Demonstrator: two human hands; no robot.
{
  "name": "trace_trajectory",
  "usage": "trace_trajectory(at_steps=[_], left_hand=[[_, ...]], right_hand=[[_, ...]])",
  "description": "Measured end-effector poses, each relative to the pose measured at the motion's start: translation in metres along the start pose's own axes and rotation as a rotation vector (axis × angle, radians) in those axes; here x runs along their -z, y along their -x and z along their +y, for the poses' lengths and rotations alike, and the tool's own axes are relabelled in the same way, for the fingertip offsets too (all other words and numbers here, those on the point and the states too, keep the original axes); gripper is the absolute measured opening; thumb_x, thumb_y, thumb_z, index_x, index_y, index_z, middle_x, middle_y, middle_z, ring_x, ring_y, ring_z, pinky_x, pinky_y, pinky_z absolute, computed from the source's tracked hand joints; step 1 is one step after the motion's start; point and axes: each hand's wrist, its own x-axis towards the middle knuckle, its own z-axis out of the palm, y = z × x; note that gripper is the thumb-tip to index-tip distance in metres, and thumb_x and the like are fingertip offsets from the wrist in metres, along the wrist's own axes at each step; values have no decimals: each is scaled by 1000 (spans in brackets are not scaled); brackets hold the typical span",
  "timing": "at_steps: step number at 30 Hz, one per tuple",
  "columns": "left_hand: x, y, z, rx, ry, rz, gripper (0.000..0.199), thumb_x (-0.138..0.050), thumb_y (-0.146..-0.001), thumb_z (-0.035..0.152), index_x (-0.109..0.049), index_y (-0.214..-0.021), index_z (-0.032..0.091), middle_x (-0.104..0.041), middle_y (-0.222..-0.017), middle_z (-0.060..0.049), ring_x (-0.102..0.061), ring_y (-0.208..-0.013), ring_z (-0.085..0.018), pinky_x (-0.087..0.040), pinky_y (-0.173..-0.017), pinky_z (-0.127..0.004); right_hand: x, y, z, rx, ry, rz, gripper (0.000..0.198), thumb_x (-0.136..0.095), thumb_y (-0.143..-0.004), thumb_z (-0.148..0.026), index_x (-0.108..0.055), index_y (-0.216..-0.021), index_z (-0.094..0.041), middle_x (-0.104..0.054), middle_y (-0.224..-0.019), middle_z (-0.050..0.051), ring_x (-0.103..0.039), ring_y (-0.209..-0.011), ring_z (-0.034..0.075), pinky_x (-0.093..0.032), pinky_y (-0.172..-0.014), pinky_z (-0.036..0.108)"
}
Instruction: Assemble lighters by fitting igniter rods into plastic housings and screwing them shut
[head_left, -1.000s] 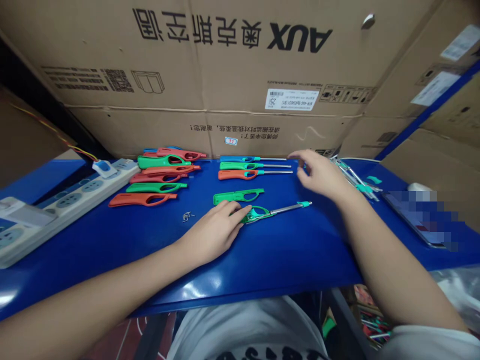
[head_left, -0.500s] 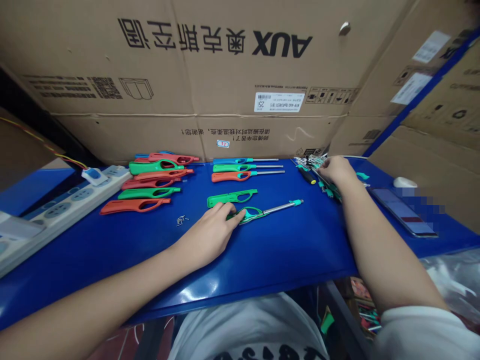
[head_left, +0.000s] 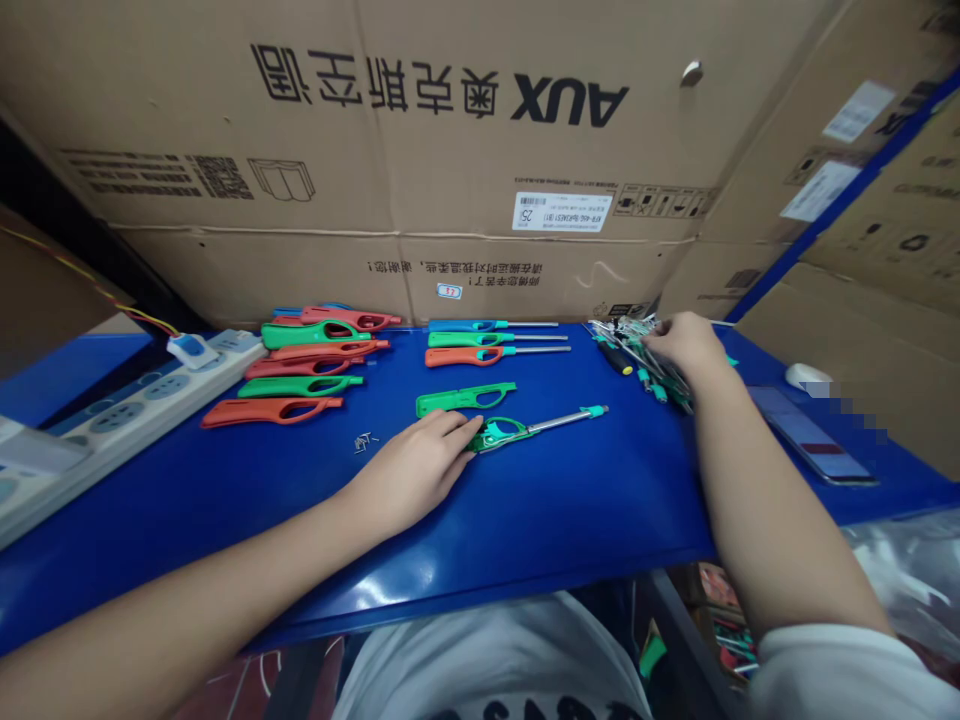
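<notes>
My left hand (head_left: 416,468) is closed over the handle end of a green gas lighter (head_left: 504,433) lying on the blue table. Its handle is open, with teal parts inside, and a metal tube (head_left: 562,420) with a teal tip points right. A separate green handle half (head_left: 465,398) rests just behind it. My right hand (head_left: 686,345) reaches into a pile of metal tubes and teal parts (head_left: 652,370), fingers closed at its right side. What those fingertips grip is hidden. A black and yellow screwdriver (head_left: 619,360) lies at the pile's left.
Several red and green handle shells (head_left: 300,385) lie at the left, near a white power strip (head_left: 142,400). Three lighters with tubes (head_left: 465,355) are lined up behind. Small screws (head_left: 364,441) lie left of my hand. A phone (head_left: 814,435) lies right; a cardboard wall (head_left: 420,215) stands behind.
My left fingers have shifted slightly on the green lighter, showing more of its teal trigger area. My right hand stays at the pile, where some parts have shifted. The view has moved a little.
</notes>
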Motion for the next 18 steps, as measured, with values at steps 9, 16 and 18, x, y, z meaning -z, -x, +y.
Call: trace_trajectory(at_steps=[9, 16, 18], left_hand=[[12, -1, 16, 64, 335, 121, 35, -60, -96, 23, -66, -130, 18, -69, -124, -10, -66, -115, -24, -54, -103, -42], [6, -11, 14, 441, 983, 144, 46, -64, -92, 39, -65, -131, 14, -74, -120, -11, -70, -110, -24, -56, -98, -40], [8, -13, 13, 433, 1063, 192, 38, -61, -94, 42, -72, -120, 16, -74, -122, -10, -65, -120, -26, -52, -105, -40]], right_hand=[[8, 32, -45, 143, -699, -6, 22, -62, -86, -41, -65, -79, -20, -64, -72, 5, -54, -59, 15, -45, -56, 29], [-27, 123, -105, 308, -1329, -842, 41, -85, -66, -48, -69, -85, -15, -69, -79, 3, -48, -51, 6, -36, -47, 21], [-31, 142, -112, 363, -1279, -973, 43, -82, -72, -50, -70, -92, -14, -70, -79, 3, -47, -49, 6, -32, -45, 21]])
